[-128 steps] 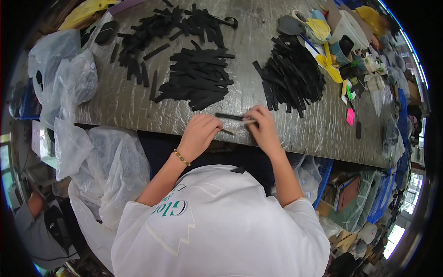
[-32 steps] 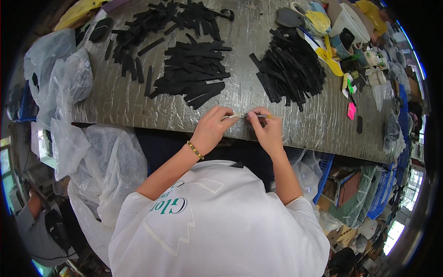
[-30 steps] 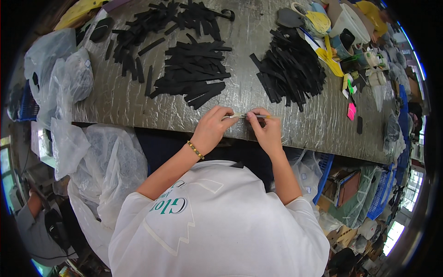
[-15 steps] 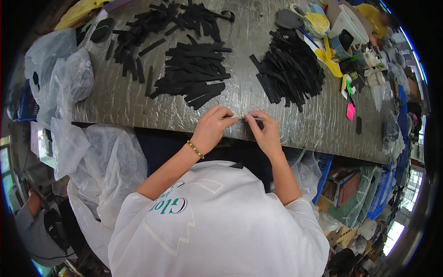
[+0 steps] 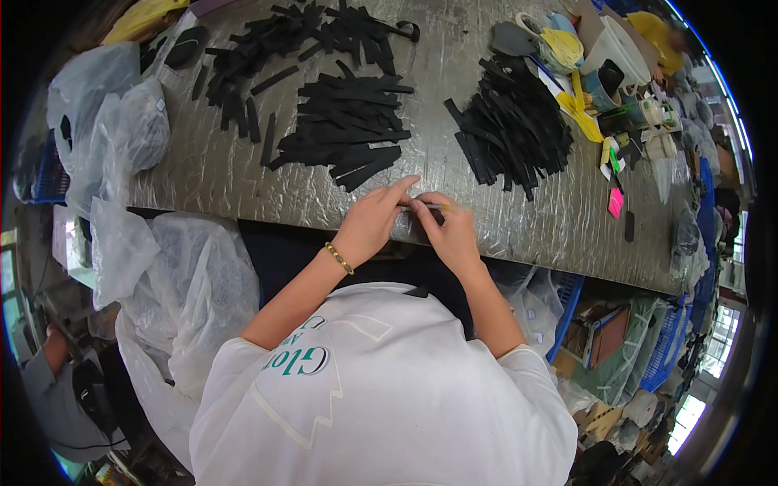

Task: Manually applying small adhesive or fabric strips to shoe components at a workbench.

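Note:
My two hands meet just inside the table's near edge. My right hand (image 5: 450, 230) pinches a thin pale stick-like thing (image 5: 434, 206), pen-slim, with a yellowish part; its exact kind does not show. Close against those fingertips is my left hand (image 5: 371, 219), its index finger stretched forward and the thumb bent toward the right hand. Whatever lies under its fingers is too small and hidden to name. Beyond the left hand lies a pile of short black fabric-like strips (image 5: 344, 121). Another heap of black strips (image 5: 519, 121) sits beyond the right hand.
More black strips (image 5: 267, 53) lie scattered at the far left of the table (image 5: 219, 182). Clear plastic bags (image 5: 194, 283) hang at the left. A white bin (image 5: 616, 57), yellow strips (image 5: 579, 113) and a pink note (image 5: 616, 202) crowd the right. Another person (image 5: 49, 389) is at lower left.
Both hands have shifted slightly left and drawn closer together. My left index finger has straightened forward, away from the pinch it was in. The right hand still holds the thin stick.

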A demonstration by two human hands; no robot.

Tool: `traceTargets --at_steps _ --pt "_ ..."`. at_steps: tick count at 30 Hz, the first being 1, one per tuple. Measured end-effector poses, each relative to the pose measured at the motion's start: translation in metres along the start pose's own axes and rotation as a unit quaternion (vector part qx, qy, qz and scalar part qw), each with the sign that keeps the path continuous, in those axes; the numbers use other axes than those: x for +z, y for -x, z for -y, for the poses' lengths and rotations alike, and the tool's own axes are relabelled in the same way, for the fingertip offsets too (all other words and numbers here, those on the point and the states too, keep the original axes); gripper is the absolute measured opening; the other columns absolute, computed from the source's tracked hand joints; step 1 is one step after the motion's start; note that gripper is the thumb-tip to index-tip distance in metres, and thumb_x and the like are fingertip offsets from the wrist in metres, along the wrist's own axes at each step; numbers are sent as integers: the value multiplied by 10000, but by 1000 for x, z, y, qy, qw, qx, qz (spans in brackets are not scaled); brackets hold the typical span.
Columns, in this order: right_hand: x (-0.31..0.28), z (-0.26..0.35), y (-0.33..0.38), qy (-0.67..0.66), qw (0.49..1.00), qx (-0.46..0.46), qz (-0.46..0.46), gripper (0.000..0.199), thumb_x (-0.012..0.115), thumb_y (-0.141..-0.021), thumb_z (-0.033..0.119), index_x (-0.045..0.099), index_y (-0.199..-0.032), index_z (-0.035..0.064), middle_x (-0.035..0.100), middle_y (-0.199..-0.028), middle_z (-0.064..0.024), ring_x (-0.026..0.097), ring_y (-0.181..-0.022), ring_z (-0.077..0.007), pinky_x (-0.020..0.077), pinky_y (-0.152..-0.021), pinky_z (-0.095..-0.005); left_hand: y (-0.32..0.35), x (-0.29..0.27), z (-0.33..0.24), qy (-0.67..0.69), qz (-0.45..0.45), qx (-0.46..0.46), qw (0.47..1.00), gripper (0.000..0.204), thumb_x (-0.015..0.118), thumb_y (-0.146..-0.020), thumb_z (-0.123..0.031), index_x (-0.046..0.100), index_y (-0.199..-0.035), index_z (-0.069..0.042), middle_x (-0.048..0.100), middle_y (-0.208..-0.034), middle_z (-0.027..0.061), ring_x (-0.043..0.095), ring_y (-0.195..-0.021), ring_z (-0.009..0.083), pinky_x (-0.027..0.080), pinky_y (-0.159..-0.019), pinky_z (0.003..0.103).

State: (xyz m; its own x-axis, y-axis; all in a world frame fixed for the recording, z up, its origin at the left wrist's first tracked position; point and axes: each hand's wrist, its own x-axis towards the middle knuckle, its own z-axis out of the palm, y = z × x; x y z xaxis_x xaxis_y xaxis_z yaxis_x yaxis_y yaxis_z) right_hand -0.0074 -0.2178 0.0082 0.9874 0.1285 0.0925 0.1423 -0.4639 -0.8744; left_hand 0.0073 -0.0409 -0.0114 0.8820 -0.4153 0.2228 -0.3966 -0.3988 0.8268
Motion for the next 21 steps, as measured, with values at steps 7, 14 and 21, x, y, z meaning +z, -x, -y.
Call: traceTargets --at_steps 7,14,21 --pt "-12 1 -4 45 997 -61 21 132 630 -945 85 635 -1007 -32 631 -929 -187 629 -881 -369 501 -750 -392 1 1 0 14 -8 -7 1000 504 590 -880 46 522 -1357 -101 697 -1026 131 643 -990 352 511 -841 429" --pt "-30 -10 -7 169 976 -102 89 211 674 -864 33 578 -1051 17 555 -1136 -149 562 -1046 -374 453 -887 -444 -2 -2 -1 22 -5 6 1000 390 608 -868 22 561 -1245 -66 690 -1022 105 629 -999 329 515 -858 420" --pt "-38 1 -28 93 981 -149 78 326 656 -834 -27 585 -1146 33 559 -1158 -144 565 -1073 -376 452 -918 -437 -2 -21 0 -28 -63 64 996 167 663 -865 -32 633 -1029 -25 676 -1002 130 622 -972 346 502 -849 418"
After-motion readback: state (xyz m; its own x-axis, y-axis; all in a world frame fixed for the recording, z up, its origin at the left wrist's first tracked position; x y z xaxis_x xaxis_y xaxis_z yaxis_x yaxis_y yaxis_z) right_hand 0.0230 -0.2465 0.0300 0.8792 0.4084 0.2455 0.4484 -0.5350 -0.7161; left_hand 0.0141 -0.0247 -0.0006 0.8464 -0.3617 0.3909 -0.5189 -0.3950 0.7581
